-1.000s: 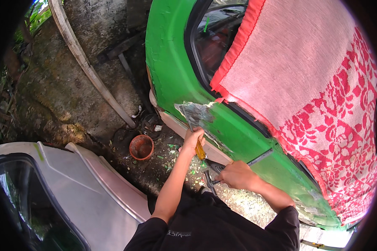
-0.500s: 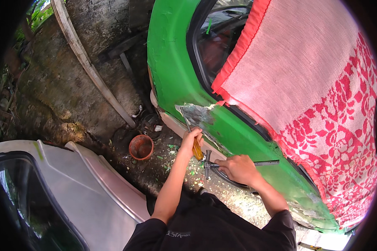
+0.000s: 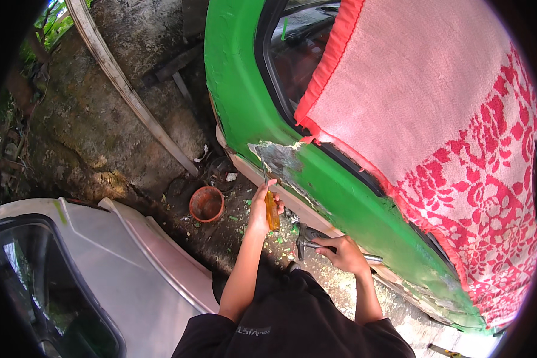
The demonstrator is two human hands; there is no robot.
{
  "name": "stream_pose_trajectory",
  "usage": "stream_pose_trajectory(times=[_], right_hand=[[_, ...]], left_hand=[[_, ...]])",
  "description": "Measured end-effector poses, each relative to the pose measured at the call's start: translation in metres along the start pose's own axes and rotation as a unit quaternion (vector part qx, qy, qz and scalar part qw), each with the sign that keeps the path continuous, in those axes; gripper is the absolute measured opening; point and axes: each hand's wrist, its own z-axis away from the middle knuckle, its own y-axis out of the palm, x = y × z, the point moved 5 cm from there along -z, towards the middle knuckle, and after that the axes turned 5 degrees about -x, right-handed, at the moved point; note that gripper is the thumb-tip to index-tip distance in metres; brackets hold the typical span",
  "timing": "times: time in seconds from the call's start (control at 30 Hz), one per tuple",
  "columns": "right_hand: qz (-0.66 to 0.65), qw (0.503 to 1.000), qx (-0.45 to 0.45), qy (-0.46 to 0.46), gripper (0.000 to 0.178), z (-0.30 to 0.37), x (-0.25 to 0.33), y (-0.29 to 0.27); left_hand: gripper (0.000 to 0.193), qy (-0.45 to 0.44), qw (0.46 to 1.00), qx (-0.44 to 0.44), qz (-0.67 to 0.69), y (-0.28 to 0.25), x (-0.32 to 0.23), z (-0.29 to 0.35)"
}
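Note:
My left hand (image 3: pixel 260 209) is closed around the amber handle of a screwdriver (image 3: pixel 273 212). Its thin shaft points up and away, the tip at or close to the bare, ragged-edged patch (image 3: pixel 280 160) where the green paint has come off the car body (image 3: pixel 235 95). Gripped by its handle in my right hand (image 3: pixel 348 256) is a hammer (image 3: pixel 302 243). The hammer head lies just right of and below the butt of the screwdriver, apart from it. The end of the hammer handle sticks out to the right of my fist, beside the lower body panel.
A red and pink patterned towel (image 3: pixel 411 95) drapes over the green car. To the left stands a silver car (image 3: pixel 143 268). A terracotta pot (image 3: pixel 207 204) sits on the ground among green paint chips. A long curved strip (image 3: pixel 122 83) leans at the upper left.
My right hand has drawn the hammer slightly down toward me, its head tilting. My left hand has shifted a little left with the screwdriver turned more upright. The view has shifted slightly.

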Motion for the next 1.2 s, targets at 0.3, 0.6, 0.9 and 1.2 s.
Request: stream_pose_trajectory(times=[0.3,0.6,0.9,1.2], right_hand=[[-0.177,0.983,-0.055,-0.009,0.028,0.0,-0.019,0.023],[-0.208,0.976,-0.069,0.012,0.028,-0.008,-0.006,0.036],[-0.212,0.968,-0.13,-0.039,0.03,-0.01,0.0,0.048],[-0.216,0.971,-0.1,-0.02,0.029,-0.001,-0.001,0.039]], left_hand=[[0.045,-0.106,0.98,0.13,0.105,0.005,0.011,0.018],[0.03,-0.023,0.999,0.026,-0.01,0.008,-0.011,0.015],[0.015,0.004,0.996,-0.05,-0.069,-0.005,-0.012,-0.009],[0.009,-0.03,0.997,0.059,0.046,0.011,-0.011,-0.012]])
